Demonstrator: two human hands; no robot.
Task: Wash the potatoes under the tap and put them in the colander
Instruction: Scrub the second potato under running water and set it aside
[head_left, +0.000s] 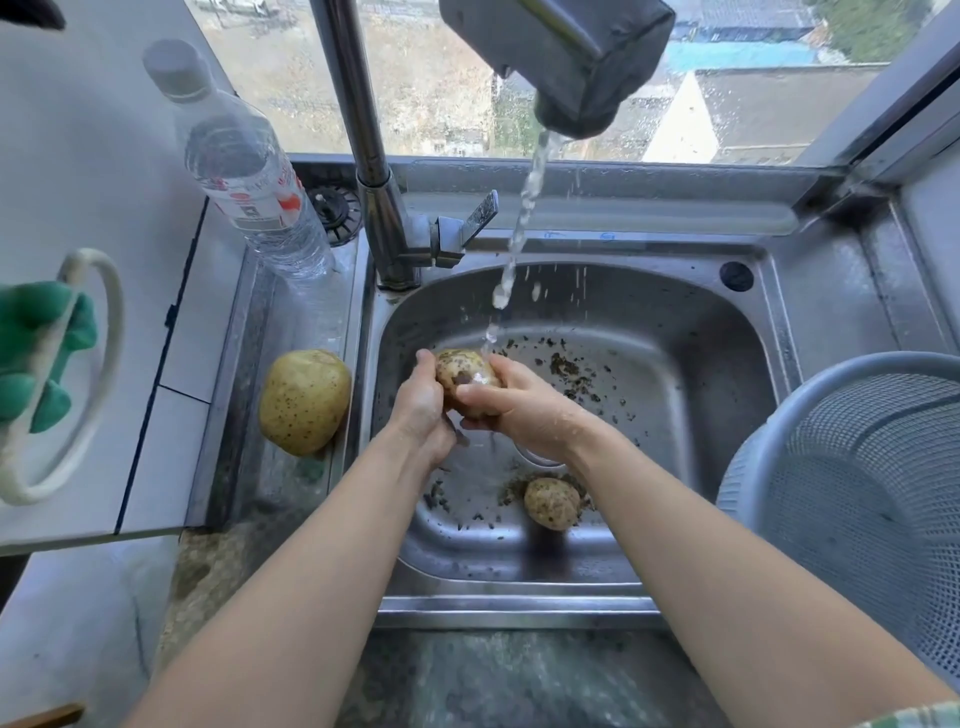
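Observation:
Both hands hold one dirt-speckled potato (461, 370) over the steel sink (691, 332), right where the running water (522, 218) from the tap spout (571, 111) lands. My left hand (422, 410) cups its left side and my right hand (511, 405) wraps its right side and underside. A second dirty potato (551, 503) lies in the basin near the drain. A third, larger and cleaner potato (304, 401) rests on the ledge left of the sink. The grey mesh colander (857, 478) stands on the counter at the right, with nothing visible inside it.
Bits of dirt are scattered over the sink bottom. The tap column and lever (480, 213) rise at the sink's back left. A clear plastic water bottle (249, 171) stands behind the ledge. A green glove (36, 353) and a white hose loop (111, 332) hang at the far left.

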